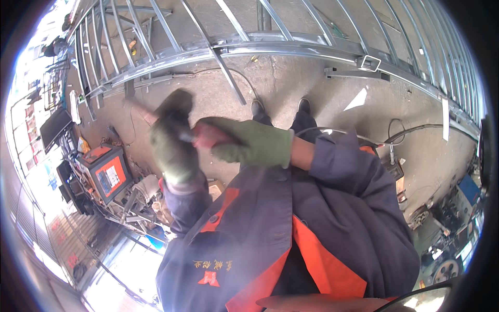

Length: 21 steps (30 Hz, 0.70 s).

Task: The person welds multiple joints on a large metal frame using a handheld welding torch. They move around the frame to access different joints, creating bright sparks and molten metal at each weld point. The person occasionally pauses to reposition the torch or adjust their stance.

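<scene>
My left hand (174, 140), in a green glove with a darker, motion-blurred front part, is closed at the left of my body. A wooden-handled tool that looks like a hammer (143, 110) sticks out from it toward the upper left. My right hand (249, 143), also green-gloved, reaches across from the right, with its fingers curled close beside the left glove. A blurred red patch (207, 136) shows at its fingertips, with a small pale spot between the hands. What the right fingers hold is hidden by blur.
A long metal frame with many bars (291, 47) lies ahead on the concrete floor. One loose bar (228, 78) juts toward my shoes (304, 105). An orange-and-grey box (106, 174) stands at left. A dark cable (431, 126) runs at right, near wheels and machine parts (447, 270).
</scene>
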Motion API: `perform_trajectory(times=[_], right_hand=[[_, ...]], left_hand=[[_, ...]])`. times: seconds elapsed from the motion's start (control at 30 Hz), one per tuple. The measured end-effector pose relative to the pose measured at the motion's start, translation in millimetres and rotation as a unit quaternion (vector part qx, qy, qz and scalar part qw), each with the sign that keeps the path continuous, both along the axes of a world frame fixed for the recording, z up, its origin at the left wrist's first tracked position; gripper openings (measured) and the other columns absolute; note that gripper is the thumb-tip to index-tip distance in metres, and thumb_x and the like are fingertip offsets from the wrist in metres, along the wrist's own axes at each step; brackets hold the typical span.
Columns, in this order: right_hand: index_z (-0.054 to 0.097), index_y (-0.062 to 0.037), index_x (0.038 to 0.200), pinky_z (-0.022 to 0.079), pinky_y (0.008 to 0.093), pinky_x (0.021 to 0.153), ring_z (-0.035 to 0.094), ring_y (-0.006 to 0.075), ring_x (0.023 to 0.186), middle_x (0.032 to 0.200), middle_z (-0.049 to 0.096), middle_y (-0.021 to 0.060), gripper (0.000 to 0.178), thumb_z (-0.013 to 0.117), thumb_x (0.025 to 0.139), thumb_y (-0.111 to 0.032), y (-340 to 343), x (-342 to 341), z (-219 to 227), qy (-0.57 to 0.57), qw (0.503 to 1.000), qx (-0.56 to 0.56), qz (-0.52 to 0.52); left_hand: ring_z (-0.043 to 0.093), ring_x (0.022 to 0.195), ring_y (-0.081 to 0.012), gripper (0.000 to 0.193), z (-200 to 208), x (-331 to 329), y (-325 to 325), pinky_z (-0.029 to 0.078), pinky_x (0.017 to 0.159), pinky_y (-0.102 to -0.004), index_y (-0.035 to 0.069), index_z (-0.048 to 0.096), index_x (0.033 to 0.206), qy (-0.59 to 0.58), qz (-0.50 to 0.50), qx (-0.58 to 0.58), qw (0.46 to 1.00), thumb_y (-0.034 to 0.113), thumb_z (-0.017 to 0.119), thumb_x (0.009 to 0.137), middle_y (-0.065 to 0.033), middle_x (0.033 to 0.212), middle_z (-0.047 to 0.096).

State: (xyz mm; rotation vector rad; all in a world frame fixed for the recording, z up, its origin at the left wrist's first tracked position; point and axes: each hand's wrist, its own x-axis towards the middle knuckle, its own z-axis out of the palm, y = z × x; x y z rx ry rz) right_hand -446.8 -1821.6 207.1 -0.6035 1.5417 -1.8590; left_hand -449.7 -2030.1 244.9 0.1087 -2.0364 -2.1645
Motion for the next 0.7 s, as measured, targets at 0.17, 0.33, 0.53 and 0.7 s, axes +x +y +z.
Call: perform_trajectory(times=[0.17, 0.33, 0.53, 0.7], right_hand=[[0.042, -0.0065, 0.170, 0.057, 0.0320, 0.083, 0.071, 0.0136, 0.095, 0.113, 0.074, 0.0068, 0.072, 0.059, 0.116, -0.051, -5, 8, -58, -0.175, 0.968, 0.035, -0.175], [0.063, -0.0078, 0.150, 0.054, 0.0307, 0.065, 0.068, 0.0149, 0.073, 0.089, 0.071, 0.0053, 0.075, 0.055, 0.110, -0.071, 4, 8, -86, -0.386, 0.892, 0.127, -0.199], [0.073, -0.0042, 0.122, 0.055, 0.0302, 0.063, 0.069, 0.0160, 0.069, 0.085, 0.074, 0.0084, 0.077, 0.056, 0.107, -0.078, 11, -17, -128, -0.462, 0.862, 0.031, -0.205], [0.074, -0.0047, 0.115, 0.056, 0.0297, 0.062, 0.068, 0.0166, 0.066, 0.085, 0.074, 0.0078, 0.079, 0.057, 0.104, -0.081, 10, -25, -166, -0.495, 0.854, -0.019, -0.157]], left_hand=[[0.067, 0.128, -0.0233, 0.053, -96, -62, 3, 0.047, 0.118, -0.0375, -0.002, 0.069, 0.145, -0.177, -0.188, -0.024, 0.966, 0.040, 0.047, 0.120, -0.0133, 0.137, 0.074], [0.076, 0.098, -0.0261, 0.044, -148, -84, 17, 0.058, 0.086, -0.0388, -0.007, 0.071, 0.133, -0.149, -0.249, -0.146, 0.946, 0.034, 0.061, 0.116, -0.0153, 0.109, 0.079], [0.075, 0.079, -0.0328, 0.035, -164, -99, 30, 0.058, 0.070, -0.0446, 0.000, 0.074, 0.116, -0.095, -0.243, -0.301, 0.917, 0.034, 0.065, 0.112, -0.0194, 0.093, 0.075], [0.076, 0.083, -0.0348, 0.040, -174, -97, 41, 0.059, 0.070, -0.0417, -0.004, 0.074, 0.120, -0.126, -0.187, -0.234, 0.946, 0.034, 0.062, 0.114, -0.0212, 0.101, 0.075]])
